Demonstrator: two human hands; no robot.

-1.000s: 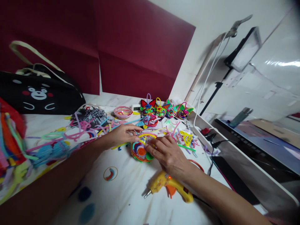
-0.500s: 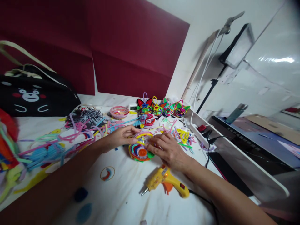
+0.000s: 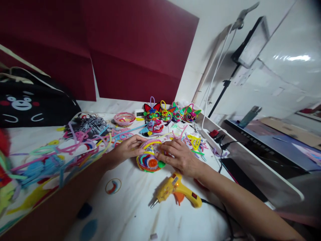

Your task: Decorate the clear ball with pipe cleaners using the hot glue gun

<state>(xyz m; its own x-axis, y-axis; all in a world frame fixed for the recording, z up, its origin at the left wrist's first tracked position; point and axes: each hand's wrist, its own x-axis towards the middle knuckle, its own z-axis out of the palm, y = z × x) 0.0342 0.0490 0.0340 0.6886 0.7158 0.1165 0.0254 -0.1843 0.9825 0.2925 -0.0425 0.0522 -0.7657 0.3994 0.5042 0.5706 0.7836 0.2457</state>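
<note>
2 hands (image 3: 129,147) (image 3: 181,156) on colorful ornament (image 3: 151,162)

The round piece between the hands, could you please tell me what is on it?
On the round piece, an orange coil and a yellow strip show; what the right hand covers is hidden.

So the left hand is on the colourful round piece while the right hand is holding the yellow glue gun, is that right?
Not quite: the right hand isn't holding the yellow glue gun. The head view shows that hand on the colourful round piece too, with the gun lying on the table. The left hand is on the piece, as you said.
</note>
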